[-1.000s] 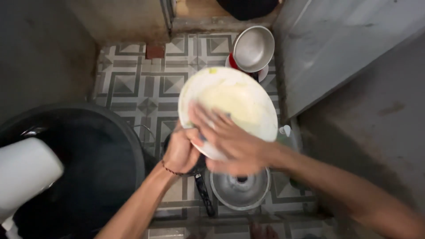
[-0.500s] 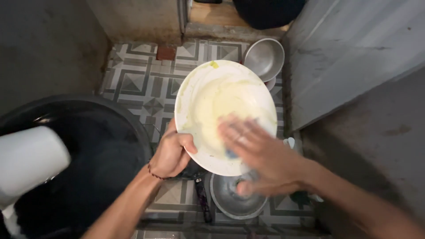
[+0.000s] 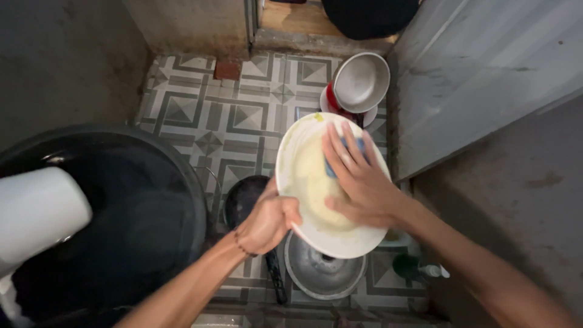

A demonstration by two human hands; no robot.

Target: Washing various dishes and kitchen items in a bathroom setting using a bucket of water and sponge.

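Observation:
A white plate (image 3: pixel 303 176) smeared with yellowish residue is held tilted above the tiled floor. My left hand (image 3: pixel 267 223) grips its lower left rim. My right hand (image 3: pixel 358 179) lies flat on the plate's upper face, pressing a blue sponge (image 3: pixel 331 165) against it; most of the sponge is hidden under my fingers.
A large dark tub (image 3: pixel 121 212) fills the left, with a white container (image 3: pixel 36 212) at its edge. A metal bowl (image 3: pixel 361 82) on red dishes stands at the back. Below the plate sit a metal mould pan (image 3: pixel 325 276) and a dark pan (image 3: pixel 246 194). Walls close in on both sides.
The plate has dropped lower and to the right. My right hand with the sponge has slid from the plate's lower edge up to its upper part.

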